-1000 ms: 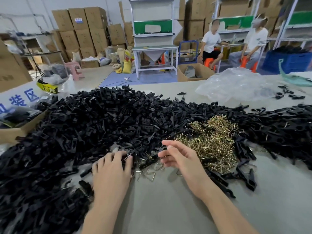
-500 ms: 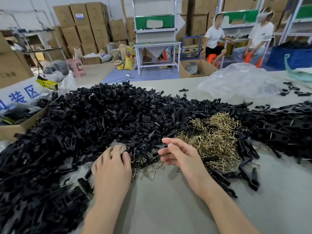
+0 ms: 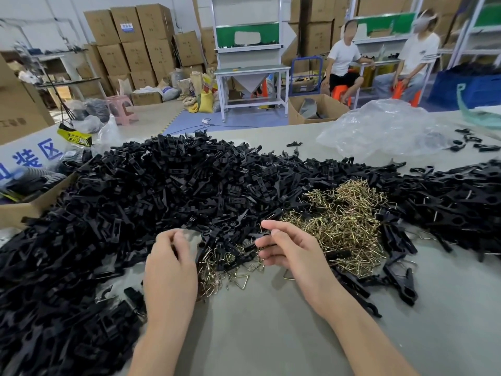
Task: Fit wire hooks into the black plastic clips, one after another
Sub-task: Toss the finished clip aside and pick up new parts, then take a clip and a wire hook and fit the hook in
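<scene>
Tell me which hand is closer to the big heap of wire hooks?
Right. The right hand is just left of the heap; the left hand sits farther left, among black clips.

Black clips [image 3: 168, 191], brass-gold wire hooks [image 3: 344, 221], grey-beige table [image 3: 271, 335], clear plastic bag [image 3: 385, 128]

One left hand [image 3: 170, 264], one right hand [image 3: 292, 251]; black clips [image 3: 162, 191] past counting; wire hooks [image 3: 344, 218] likewise, one pile; one clear plastic bag [image 3: 385, 128]; two seated people [image 3: 344, 57]; one pink stool [image 3: 122, 107].

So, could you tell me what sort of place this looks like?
Probably a small factory or packing workshop: stacked brown cardboard cartons, a white metal-framed workbench, and a heap of black plastic clips.
</scene>
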A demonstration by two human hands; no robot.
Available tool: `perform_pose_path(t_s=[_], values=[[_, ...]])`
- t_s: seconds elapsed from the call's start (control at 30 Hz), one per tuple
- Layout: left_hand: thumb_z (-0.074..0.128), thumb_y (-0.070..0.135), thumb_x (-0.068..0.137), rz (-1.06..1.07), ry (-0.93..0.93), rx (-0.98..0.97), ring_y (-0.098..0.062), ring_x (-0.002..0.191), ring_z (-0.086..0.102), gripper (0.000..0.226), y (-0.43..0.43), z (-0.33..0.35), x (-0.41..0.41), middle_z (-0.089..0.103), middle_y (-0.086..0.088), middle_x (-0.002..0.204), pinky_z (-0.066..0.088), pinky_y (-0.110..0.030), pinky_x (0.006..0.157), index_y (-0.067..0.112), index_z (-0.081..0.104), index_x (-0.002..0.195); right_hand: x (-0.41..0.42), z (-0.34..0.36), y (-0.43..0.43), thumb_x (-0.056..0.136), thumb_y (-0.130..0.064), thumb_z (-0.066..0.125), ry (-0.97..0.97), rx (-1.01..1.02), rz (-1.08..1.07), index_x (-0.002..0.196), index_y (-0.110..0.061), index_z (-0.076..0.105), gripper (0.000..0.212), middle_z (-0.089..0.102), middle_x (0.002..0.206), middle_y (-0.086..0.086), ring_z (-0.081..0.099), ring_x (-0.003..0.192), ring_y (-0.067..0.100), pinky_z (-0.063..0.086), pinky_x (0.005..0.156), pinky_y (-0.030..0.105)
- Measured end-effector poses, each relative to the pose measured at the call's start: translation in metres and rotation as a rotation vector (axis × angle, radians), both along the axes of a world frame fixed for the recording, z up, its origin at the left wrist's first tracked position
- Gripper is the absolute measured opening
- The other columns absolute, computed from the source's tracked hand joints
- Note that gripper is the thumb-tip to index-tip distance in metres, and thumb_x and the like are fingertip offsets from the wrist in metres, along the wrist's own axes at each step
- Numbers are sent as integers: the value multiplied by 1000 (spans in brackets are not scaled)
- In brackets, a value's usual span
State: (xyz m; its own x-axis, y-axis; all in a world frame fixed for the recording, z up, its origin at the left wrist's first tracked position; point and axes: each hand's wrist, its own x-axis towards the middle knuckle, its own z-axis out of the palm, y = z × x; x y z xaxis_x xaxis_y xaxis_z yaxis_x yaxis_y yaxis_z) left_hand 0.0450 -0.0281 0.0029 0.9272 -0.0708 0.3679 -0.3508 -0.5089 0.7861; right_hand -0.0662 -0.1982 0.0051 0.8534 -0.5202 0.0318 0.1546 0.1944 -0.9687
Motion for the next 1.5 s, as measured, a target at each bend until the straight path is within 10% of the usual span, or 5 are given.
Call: perform_pose_path(t_s=[0.3,0.57,1.0,1.2,1.5], values=[[45,37,99,19,238,-788,-4,61,46,23,9,22,13,50,15,67,38,-30,63,36,68,96,-1,5,3,105,-11,49,9,-30,7,114,-20,72,26,77,93,8,70,79,17,58,71,25],[29,46,104,-68,-72,-137,-15,98,47,25,-1,12,-6,58,13,91,30,-27,83,45,53,110,-1,9,20,105,-13,49,32,-194,87,113,-27,71,27,77,96,2,70,80,14,56,75,26],[48,31,101,-571,258,-981,-9,63,46,24,-8,41,-31,49,7,71,46,-21,60,24,71,98,2,4,64,99,-33,63,-33,-404,260,125,-50,58,32,60,126,-19,64,95,1,52,69,21],[54,44,95,-575,363,-880,-8,65,51,27,-24,33,-41,52,6,70,45,-23,59,27,73,103,0,2,60,98,-23,61,15,-541,104,91,-21,67,9,66,76,2,57,71,28,50,72,49],[45,48,98,-439,209,-700,-10,74,51,30,-24,20,-29,53,6,79,44,-33,75,39,68,113,1,1,53,98,-26,65,-7,-526,62,108,-36,76,18,69,74,-28,65,68,-2,47,68,11]])
